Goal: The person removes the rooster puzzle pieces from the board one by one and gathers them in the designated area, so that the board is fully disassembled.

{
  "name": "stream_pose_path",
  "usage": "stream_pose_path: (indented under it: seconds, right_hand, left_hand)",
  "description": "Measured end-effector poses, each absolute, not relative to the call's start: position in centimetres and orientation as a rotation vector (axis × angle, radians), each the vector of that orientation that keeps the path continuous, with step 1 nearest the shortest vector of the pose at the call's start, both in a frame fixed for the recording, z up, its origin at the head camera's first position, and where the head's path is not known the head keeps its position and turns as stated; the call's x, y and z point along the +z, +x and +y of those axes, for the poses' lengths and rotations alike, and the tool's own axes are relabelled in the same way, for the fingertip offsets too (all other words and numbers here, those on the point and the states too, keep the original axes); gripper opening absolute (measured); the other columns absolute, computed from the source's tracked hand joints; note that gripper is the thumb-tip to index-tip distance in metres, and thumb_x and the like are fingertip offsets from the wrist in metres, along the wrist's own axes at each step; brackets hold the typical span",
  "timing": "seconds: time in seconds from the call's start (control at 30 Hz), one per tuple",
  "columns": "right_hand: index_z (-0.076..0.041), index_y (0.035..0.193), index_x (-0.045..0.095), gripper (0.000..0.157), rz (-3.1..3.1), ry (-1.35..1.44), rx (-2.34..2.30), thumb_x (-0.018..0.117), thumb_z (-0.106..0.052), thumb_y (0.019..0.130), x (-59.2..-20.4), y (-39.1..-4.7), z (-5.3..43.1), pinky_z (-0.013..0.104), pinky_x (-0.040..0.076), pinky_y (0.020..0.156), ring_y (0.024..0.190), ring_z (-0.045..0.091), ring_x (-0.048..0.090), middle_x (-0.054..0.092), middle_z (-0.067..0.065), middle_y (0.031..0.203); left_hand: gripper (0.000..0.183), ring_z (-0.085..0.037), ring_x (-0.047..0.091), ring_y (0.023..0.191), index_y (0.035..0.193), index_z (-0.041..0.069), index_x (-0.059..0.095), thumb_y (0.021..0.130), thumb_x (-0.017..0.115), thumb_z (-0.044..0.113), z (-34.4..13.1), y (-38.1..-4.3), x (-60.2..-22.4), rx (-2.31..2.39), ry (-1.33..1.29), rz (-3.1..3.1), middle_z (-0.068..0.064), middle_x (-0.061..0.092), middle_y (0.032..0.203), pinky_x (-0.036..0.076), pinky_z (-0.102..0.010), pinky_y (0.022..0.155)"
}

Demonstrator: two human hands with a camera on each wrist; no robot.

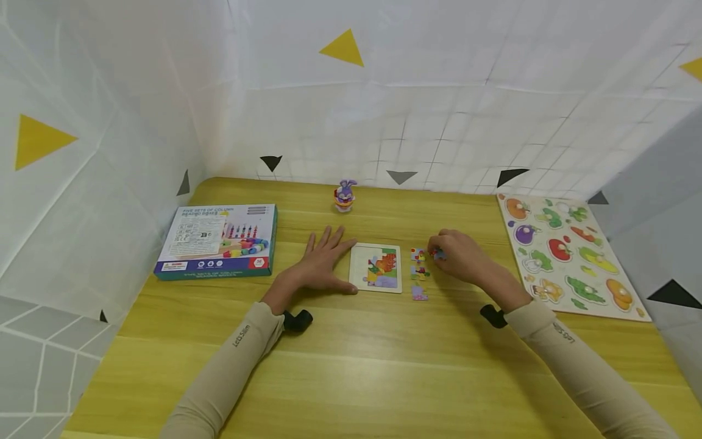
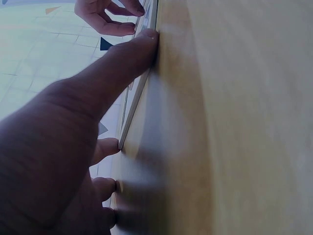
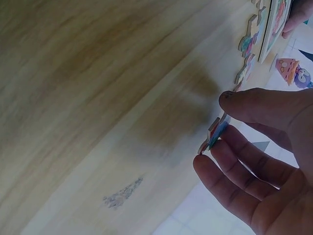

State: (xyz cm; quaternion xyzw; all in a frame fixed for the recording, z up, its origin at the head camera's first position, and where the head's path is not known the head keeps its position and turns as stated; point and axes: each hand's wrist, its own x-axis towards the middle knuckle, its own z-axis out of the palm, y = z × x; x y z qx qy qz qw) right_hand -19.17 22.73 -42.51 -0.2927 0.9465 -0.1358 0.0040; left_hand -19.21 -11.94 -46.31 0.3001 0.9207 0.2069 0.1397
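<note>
A small jigsaw tray (image 1: 375,291) with a pale rim lies flat on the table, colourful pieces filling its right and lower parts. My left hand (image 1: 320,265) spreads its fingers at the tray's left side, thumb at the lower left corner and index finger at the upper one. To the right of the tray, my right hand (image 1: 460,259) pinches a blue and red jigsaw piece (image 3: 215,132) low over the table. Between tray and right hand stands a column of loose jigsaw pieces (image 1: 419,294).
A boxed bead set (image 1: 219,241) lies at the left, and a purple rabbit figurine (image 1: 344,196) stands behind the tray. On the right is a vegetable peg board (image 1: 576,259). White sheeting (image 1: 439,103) rises behind the wooden table (image 1: 351,378).
</note>
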Motion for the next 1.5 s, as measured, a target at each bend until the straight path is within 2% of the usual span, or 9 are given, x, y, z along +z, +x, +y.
stream_pose_path:
  seconds: [0.7, 1.1, 1.5]
  right_hand:
    - [0.001, 0.105, 0.072, 0.027, 2.946, -0.890, -0.410, 0.081, 0.000, 0.079, -41.4, -19.0, 21.8, 0.050, 0.053, 0.078, 0.091, 0.032, 0.063, 0.066, 0.017, 0.102]
    - [0.000, 0.107, 0.073, 0.028, 2.917, -0.918, -0.470, 0.082, -0.004, 0.081, -40.9, -18.6, 19.6, 0.046, 0.054, 0.077, 0.092, 0.031, 0.064, 0.066, 0.015, 0.104]
    - [-0.003, 0.112, 0.072, 0.029, 2.865, -0.868, -0.486, 0.077, -0.004, 0.084, -41.0, -18.3, 17.1, 0.043, 0.054, 0.078, 0.093, 0.028, 0.062, 0.065, 0.014, 0.110]
  left_hand:
    - [0.113, -0.037, -0.012, 0.150, 0.161, 0.021, 0.022, 0.075, 0.075, 0.069, -12.0, -19.1, -46.3, 0.626, 0.866, 2.663, -0.013, -0.003, 0.167, -0.012, -0.061, 0.114]
    - [0.113, -0.036, -0.012, 0.151, 0.162, 0.022, 0.021, 0.075, 0.075, 0.070, -12.0, -19.2, -46.4, 0.617, 0.859, 2.661, -0.012, -0.003, 0.167, -0.012, -0.061, 0.114]
    - [0.113, -0.036, -0.012, 0.150, 0.162, 0.022, 0.021, 0.074, 0.075, 0.070, -11.9, -19.2, -46.3, 0.618, 0.854, 2.659, -0.012, -0.003, 0.167, -0.013, -0.061, 0.114]
